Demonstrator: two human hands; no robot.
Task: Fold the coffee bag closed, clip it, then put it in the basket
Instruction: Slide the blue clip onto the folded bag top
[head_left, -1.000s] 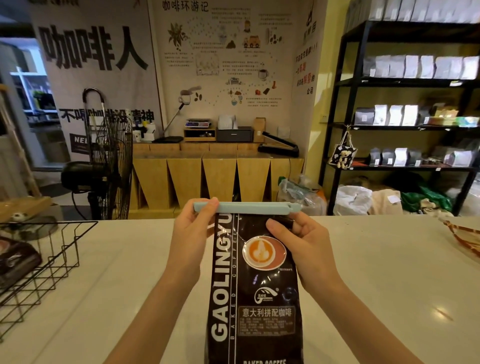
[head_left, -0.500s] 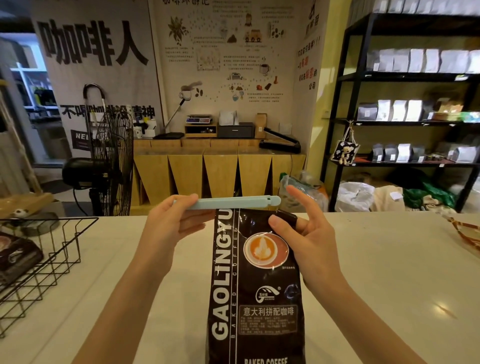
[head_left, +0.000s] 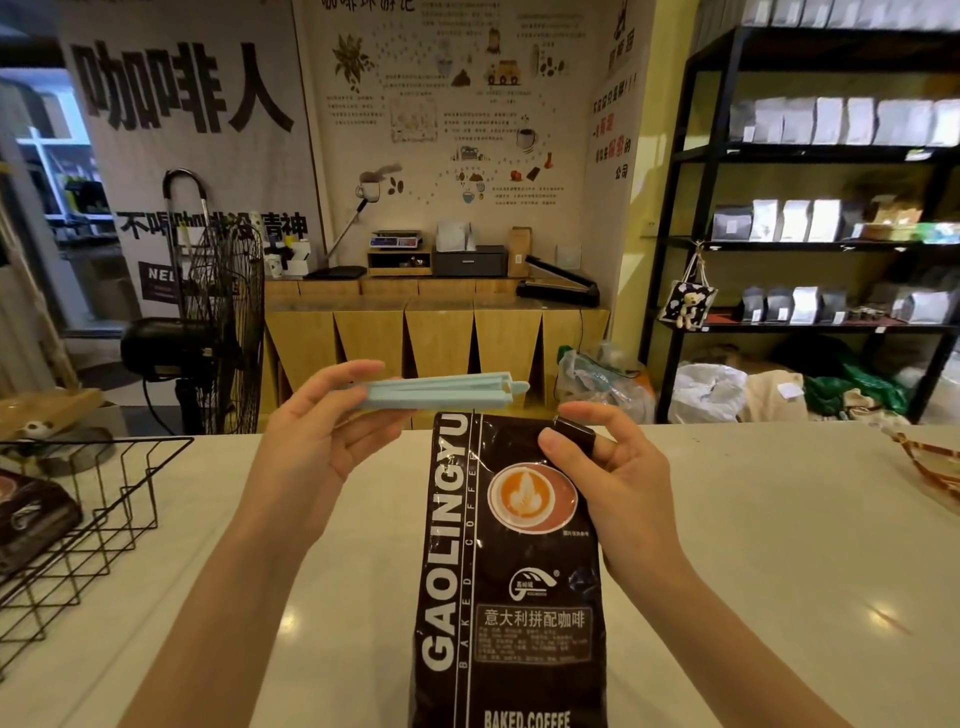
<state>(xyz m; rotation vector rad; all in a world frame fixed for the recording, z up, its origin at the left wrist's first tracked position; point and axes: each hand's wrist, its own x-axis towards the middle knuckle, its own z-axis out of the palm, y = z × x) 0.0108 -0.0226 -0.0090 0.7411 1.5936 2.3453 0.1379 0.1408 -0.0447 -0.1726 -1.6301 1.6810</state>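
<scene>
A tall black coffee bag (head_left: 511, 582) with white lettering lies flat on the pale counter in front of me, its top edge folded over. My right hand (head_left: 605, 480) pinches the folded top right corner between thumb and fingers. My left hand (head_left: 317, 436) holds a long light-blue clip (head_left: 441, 391) by its left end, just above the bag's top edge and clear of it; the clip's two bars look slightly parted. A black wire basket (head_left: 111, 512) stands at the left edge of the counter.
Inside the basket lies another dark coffee bag (head_left: 31, 512). A woven tray edge (head_left: 930, 462) shows at the far right of the counter (head_left: 779, 545). Beyond the counter stand a floor fan (head_left: 208, 332), a wooden cabinet and black shelves with bags.
The clip, which sat across the bag's top under both hands, has been lifted off to the left by my left hand. My right hand stays on the bag's top right corner.
</scene>
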